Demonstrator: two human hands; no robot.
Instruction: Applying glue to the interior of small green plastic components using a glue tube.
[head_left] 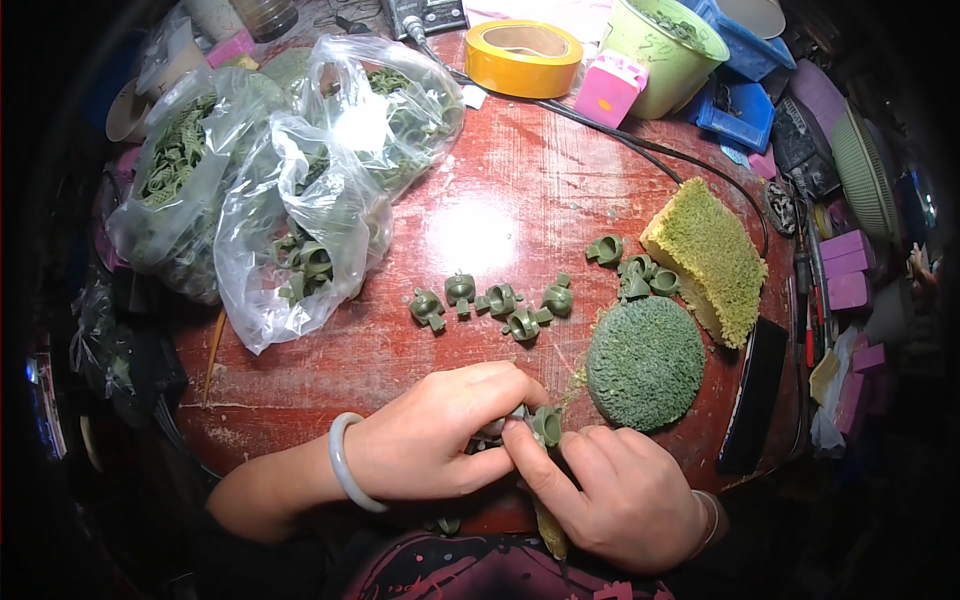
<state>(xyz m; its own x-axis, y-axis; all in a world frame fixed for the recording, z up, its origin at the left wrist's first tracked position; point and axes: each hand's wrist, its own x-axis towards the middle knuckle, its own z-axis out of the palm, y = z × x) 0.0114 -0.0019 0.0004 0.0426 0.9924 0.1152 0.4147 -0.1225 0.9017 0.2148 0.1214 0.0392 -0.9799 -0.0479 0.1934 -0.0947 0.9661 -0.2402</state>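
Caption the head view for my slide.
Left hand and right hand meet at a green cup-shaped piece above a red table, near a round green pad.

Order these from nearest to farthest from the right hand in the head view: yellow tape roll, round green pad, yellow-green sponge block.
1. Round green pad: just beyond the right hand.
2. Yellow-green sponge block: beyond the pad, to its right.
3. Yellow tape roll: far off, near the top edge.
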